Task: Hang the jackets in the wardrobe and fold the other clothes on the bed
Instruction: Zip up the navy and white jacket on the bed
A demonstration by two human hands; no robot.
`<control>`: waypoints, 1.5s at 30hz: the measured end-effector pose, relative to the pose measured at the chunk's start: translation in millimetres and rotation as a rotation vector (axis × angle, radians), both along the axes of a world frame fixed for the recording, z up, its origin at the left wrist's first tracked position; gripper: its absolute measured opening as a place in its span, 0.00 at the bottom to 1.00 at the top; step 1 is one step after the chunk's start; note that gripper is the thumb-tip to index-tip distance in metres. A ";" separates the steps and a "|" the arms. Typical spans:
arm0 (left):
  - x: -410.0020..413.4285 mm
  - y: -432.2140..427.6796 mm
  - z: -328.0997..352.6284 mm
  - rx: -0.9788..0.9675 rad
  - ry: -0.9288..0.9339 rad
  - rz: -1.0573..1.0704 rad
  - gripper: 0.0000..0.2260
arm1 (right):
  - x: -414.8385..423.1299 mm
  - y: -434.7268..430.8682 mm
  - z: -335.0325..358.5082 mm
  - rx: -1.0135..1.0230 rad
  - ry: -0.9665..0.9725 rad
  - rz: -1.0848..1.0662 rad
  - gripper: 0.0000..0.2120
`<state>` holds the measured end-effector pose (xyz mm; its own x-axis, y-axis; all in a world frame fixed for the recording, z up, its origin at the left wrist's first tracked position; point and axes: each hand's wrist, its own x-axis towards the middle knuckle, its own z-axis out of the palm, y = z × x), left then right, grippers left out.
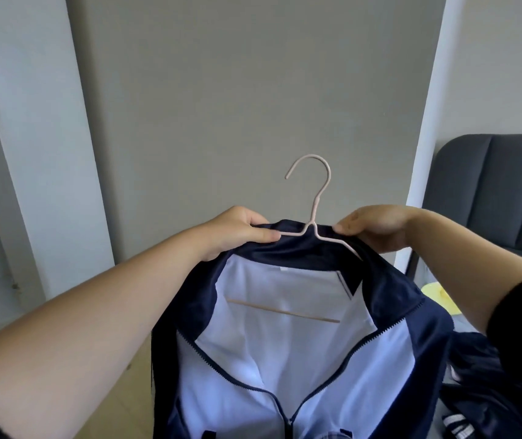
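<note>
One navy jacket [389, 315] with a white lining hangs on one pale pink wire hanger [314, 198], held up in front of a flat grey panel [221, 106]. The hanger's hook stands free above the collar, its open end to the left.

The left hand [240, 231] grips the left side of the collar, thumb lying across the fabric and on the hanger's arm, fingers curled behind. The right hand [377, 228] pinches the right side of the collar just beside the hanger's neck, fingertips bent down onto the cloth. Both forearms are bare.

A small pale tab [280, 269] sits inside, just under the collar seam; any print on it is too small to read. No other writing can be made out on the jacket. One thin tan bar [285, 312] crosses the lining at a slight slant. One zip [288, 419] joins the two front edges low down, and they spread open above it.

To the right stands one dark grey padded chair [500, 191]. Below it, one yellow-green thing [440, 299] shows partly behind the right forearm; what it is cannot be told. At the lower right lies a heap of dark clothes [475, 384], one piece with white stripes. Light wooden floor [120, 400] shows at the lower left.
</note>
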<state>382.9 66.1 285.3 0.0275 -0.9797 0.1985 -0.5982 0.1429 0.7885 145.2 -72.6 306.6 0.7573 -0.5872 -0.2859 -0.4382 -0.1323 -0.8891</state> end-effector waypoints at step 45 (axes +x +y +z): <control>30.1 -3.8 -5.8 -0.177 -0.455 0.184 0.05 | 26.5 17.6 -30.8 -1.087 -0.380 -0.721 0.09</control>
<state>413.0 62.2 279.6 0.0683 -0.9172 0.3926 -0.9024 0.1110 0.4164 171.7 -55.0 275.8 0.1158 -0.6762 0.7276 -0.4605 -0.6856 -0.5639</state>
